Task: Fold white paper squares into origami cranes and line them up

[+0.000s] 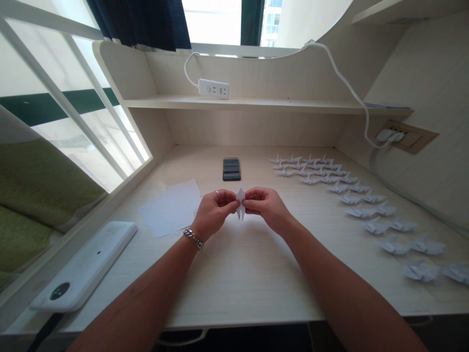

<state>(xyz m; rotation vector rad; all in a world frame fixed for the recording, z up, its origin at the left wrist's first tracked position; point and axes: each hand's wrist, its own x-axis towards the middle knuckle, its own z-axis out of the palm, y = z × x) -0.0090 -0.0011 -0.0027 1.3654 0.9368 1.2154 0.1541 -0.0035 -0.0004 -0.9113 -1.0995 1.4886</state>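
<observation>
A small piece of folded white paper (240,196) is held upright above the middle of the desk, pointed at the top and split into two narrow points below. My left hand (216,210) pinches its left side between thumb and fingers. On the opposite side, my right hand (266,205) pinches it the same way. Fingertips cover parts of its edges. Left of my left hand lies a spread of white paper sheets (170,208). Folded white paper cranes (361,210) stand in rows on the right side of the desk.
A dark phone-like device (231,169) lies behind my hands. At the left edge is a long white device (88,264) with a black cord. A power strip (214,89) sits on the shelf (256,103); a white cable (346,78) runs to a wall socket (410,136).
</observation>
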